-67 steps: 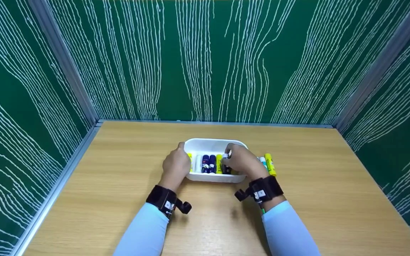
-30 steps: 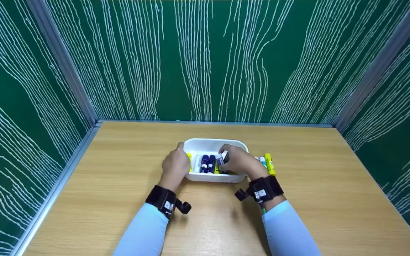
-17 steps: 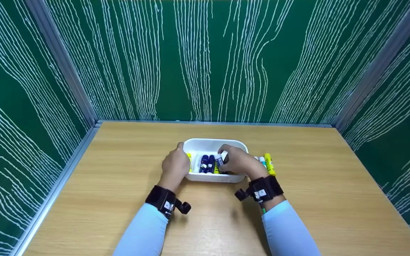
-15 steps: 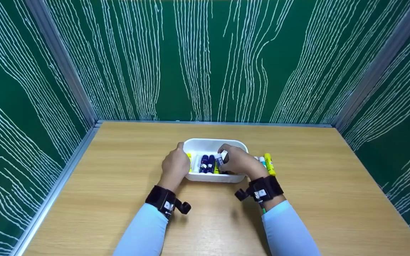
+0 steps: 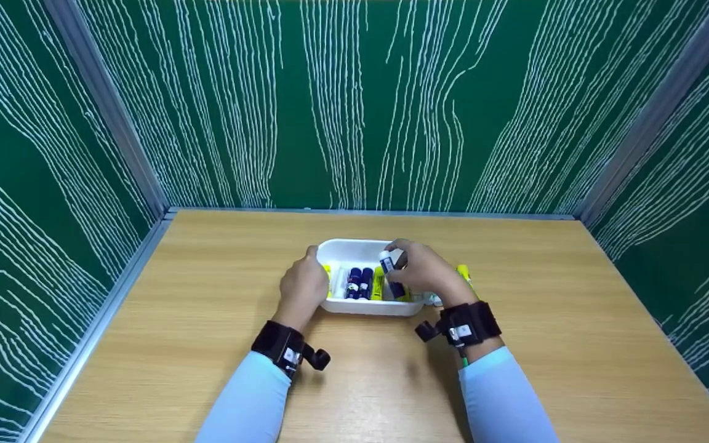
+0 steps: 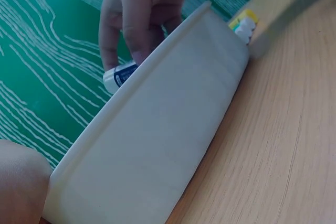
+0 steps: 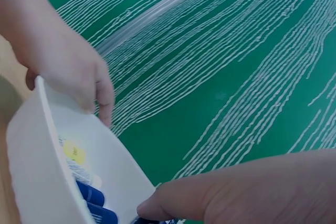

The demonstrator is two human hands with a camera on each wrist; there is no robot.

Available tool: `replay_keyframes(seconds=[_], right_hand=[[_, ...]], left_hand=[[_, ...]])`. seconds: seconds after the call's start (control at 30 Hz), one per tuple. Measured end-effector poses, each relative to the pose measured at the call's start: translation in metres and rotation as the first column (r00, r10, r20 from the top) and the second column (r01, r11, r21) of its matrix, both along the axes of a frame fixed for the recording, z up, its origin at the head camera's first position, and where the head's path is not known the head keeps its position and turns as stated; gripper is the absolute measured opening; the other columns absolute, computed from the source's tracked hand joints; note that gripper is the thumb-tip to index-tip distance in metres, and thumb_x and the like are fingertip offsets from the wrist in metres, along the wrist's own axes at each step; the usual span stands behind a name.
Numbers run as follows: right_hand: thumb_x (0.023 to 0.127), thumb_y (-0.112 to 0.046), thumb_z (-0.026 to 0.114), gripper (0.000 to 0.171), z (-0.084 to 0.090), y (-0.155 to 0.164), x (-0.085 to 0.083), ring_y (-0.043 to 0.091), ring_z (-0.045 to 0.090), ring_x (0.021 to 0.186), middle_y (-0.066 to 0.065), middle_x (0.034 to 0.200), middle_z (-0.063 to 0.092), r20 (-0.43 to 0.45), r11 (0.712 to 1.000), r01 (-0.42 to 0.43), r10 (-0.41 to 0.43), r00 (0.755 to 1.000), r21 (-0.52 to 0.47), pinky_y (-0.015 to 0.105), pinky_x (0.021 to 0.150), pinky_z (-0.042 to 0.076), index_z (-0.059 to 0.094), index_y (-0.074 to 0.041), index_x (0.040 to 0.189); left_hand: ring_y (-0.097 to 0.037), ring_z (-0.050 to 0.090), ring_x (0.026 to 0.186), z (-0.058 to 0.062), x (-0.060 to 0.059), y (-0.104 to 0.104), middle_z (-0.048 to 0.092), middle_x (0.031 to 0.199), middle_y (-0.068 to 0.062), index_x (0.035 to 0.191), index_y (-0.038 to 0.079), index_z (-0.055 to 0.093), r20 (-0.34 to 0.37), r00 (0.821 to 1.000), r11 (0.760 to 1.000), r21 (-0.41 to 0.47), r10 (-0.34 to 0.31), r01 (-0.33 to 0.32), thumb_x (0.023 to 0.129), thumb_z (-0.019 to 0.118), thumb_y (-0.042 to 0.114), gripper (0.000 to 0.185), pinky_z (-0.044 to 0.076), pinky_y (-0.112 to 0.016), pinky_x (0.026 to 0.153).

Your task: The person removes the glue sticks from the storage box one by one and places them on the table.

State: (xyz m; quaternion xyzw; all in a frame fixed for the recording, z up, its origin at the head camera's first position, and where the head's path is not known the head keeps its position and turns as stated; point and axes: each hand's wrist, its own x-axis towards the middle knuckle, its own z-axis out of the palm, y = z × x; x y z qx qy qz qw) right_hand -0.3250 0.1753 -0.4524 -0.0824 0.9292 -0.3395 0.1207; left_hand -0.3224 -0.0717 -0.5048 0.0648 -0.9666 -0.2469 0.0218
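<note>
left hand (image 5: 303, 287): grip curled on white tray (image 5: 354, 249) edge | right hand (image 5: 423, 271): grip pinching blue glue stick (image 5: 391, 275) above tray | desk (image 5: 207, 344): yellow stick (image 5: 463, 271) beside tray

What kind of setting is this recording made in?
Probably a purpose-built recording booth, not a home or shop: a bare wooden table closed in by green panels with white lines, holding only a white tub of glue sticks.
</note>
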Motion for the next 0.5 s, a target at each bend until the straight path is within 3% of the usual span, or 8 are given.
replay_keyframes(seconds=[0.5], right_hand=[[0.095,-0.023,0.076,0.061,0.023,0.039,0.002,0.031,0.07,0.106,0.016,0.121,0.07,-0.036,0.998,0.04,-0.041,0.999,-0.047,0.042,0.084,0.062,0.054,-0.016,0.151]], left_hand=[[-0.034,0.076,0.1,-0.002,-0.002,-0.001,0.075,0.125,-0.02,0.159,0.011,0.043,-0.037,0.999,1.0,-0.005,-0.009,0.009,0.106,0.044,0.014,0.054,0.062,-0.048,0.076]])
